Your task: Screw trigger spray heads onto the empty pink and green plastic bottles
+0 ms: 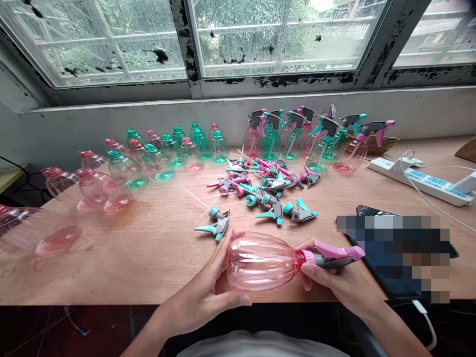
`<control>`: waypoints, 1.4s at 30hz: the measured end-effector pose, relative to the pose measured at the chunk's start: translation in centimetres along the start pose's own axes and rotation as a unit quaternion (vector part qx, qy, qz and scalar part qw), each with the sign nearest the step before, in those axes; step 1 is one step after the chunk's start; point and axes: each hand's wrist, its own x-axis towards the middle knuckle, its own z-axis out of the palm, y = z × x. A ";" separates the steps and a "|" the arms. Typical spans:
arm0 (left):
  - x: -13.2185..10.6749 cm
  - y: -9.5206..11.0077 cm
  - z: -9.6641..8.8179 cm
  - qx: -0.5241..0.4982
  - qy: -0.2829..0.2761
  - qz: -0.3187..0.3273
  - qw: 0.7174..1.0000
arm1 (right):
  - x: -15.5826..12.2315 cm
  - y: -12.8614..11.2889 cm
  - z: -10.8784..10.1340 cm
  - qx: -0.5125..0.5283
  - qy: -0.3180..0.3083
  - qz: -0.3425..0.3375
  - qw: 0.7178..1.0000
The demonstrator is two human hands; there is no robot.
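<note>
A clear pink spray bottle [260, 262] lies sideways between my hands, just above the table's front edge. My left hand [213, 282] is wrapped round its base end. At the neck, my right hand [327, 277] pinches the pink collar of the trigger sprayer head [336, 253], whose trigger faces up. The sprayer sits on the bottle's neck; I cannot tell how tightly. Right behind the bottle lies a loose grey and teal sprayer head [217, 223]. Farther back is a pile of loose pink, teal and grey sprayer heads [267, 183] with thin tubes.
Several open pink and green bottles [161, 161] stand along the left and back. Bottles with sprayers fitted [293, 139] stand at the back right. A white power strip [420, 181] with cables and a dark, partly blurred device [383, 277] lie on the right. A window [282, 39] is behind.
</note>
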 end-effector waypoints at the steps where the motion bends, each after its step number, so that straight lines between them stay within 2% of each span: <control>1: 0.0 -0.1 0.0 0.010 0.000 -0.001 1.000 | 0.0 0.0 0.0 -0.001 0.002 -0.001 1.000; 6: -0.1 -0.6 0.0 0.044 0.005 0.031 0.999 | 0.0 0.2 0.1 0.030 0.025 -0.006 0.999; 10: -0.1 -0.8 0.0 0.047 0.012 0.049 0.998 | 0.0 0.0 0.1 0.015 0.006 0.001 1.000; 17: 0.0 0.1 0.1 -0.003 -0.002 0.010 1.000 | 0.0 -0.1 0.1 0.002 0.000 0.000 1.000; 24: -0.1 -0.3 0.0 0.020 -0.007 0.011 1.000 | 0.0 0.1 0.1 0.010 0.004 -0.006 1.000; 31: -0.1 0.0 0.1 0.059 0.001 0.042 0.997 | 0.0 0.3 0.1 0.019 0.002 -0.004 1.000; 37: -0.1 -0.1 0.0 0.020 -0.005 0.002 1.000 | 0.0 0.1 0.1 0.018 0.002 -0.004 1.000; 42: -0.2 -0.4 -0.1 0.024 -0.003 0.001 1.000 | 0.1 0.2 0.1 0.024 0.001 -0.005 1.000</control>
